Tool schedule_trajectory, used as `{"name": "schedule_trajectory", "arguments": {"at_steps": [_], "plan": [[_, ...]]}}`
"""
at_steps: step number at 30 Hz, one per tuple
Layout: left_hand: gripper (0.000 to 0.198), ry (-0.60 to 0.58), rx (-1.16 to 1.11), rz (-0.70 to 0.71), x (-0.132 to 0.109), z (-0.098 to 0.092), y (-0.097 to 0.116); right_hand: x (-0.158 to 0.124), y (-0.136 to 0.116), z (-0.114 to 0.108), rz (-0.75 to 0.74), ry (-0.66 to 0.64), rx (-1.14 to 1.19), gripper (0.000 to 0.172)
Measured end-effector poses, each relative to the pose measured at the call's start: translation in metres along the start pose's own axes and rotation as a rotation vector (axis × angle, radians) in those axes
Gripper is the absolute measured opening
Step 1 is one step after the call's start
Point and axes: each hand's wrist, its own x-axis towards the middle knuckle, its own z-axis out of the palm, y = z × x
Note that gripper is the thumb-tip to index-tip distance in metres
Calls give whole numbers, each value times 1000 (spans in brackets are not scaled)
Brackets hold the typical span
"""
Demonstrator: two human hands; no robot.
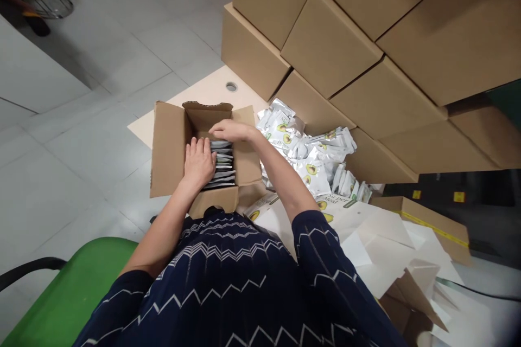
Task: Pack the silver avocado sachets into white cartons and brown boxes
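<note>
An open cardboard box [166, 146] stands in front of my body with its flaps spread out. Inside it, a row of silver packets [223, 165] stands on edge, packed side by side. My left hand [199, 161] lies flat over the left side of the row, fingers stretched towards the far end. Above the far end of the packets, my right hand [231, 130] reaches in from the right, fingers loosely bent and pointing left. No packet shows in it, and its thumb is mostly hidden.
Loose silver pouches with avocado prints [311, 171] are heaped right of the box on a pale tabletop [203, 85]. Large cardboard cartons [331, 46] are stacked behind them. White printed cartons [366, 222] lie at my right, and a green chair [77, 293] is at lower left.
</note>
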Motion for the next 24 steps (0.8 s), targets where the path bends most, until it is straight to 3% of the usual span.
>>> {"name": "schedule_trajectory", "arguments": {"at_steps": [3, 5, 8, 10, 12, 15, 18, 21, 22, 24], "plan": [[63, 9, -4, 7, -1, -1, 0, -35, 23, -17, 81, 204, 293, 27], [62, 10, -8, 9, -1, -1, 1, -60, 54, -28, 244, 386, 344, 27], [61, 12, -12, 8, -2, -2, 2, -97, 112, -39, 581, 674, 111, 20], [60, 15, -12, 5, -2, -2, 3, -118, 147, -42, 784, 733, -68, 23], [60, 15, -10, 2, -2, -2, 3, -133, 171, -38, 906, 705, -181, 27], [59, 10, 0, 1, -2, -2, 2, -145, 186, -24, 961, 514, -234, 21], [59, 10, 8, 2, -2, -2, 2, -147, 184, -6, 966, 288, -226, 28], [59, 16, 7, 6, -2, -2, 2, -147, 176, 10, 986, 236, -238, 54], [58, 20, 8, 8, -2, -2, 2, -148, 174, 14, 997, 220, -232, 54], [58, 25, 10, 8, -2, -2, 2, -152, 172, 19, 1024, 141, -180, 40]]}}
